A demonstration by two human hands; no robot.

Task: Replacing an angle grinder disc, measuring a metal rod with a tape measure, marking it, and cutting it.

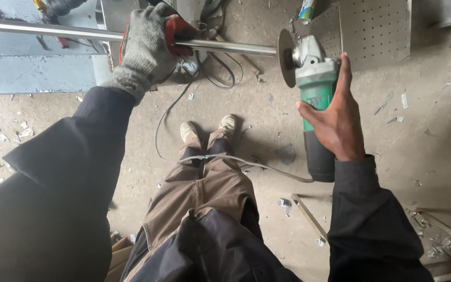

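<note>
Trousers first, brown ones, with a dark jacket hanging open over them at the bottom of the view, and two dusty pale shoes planted on a concrete floor littered with little metal scraps. A grey cable runs across the shins and off to the angle grinder on the right. The grinder is the chunky kind: black rear grip low down, bright green middle, silver gear head at the top, and a thin grey disc standing on edge. The right hand, bare, sits against the green part, but the fingers are stretched out straight with the thumb across the body, so it's more of a flat open palm resting on it than a real grip. Disc sits right at the cut end of a shiny round steel tube, touching or just about, hard to tell which. That tube runs level out to the left edge of the view, smooth and polished looking. The left hand, in a grey knit glove with a red palm, is wrapped tight around the tube, fingers closed over it, well back from the disc. Behind the tube there's a perforated metal sheet lying on the floor at upper right, and grey sheet metal at upper left.
</note>
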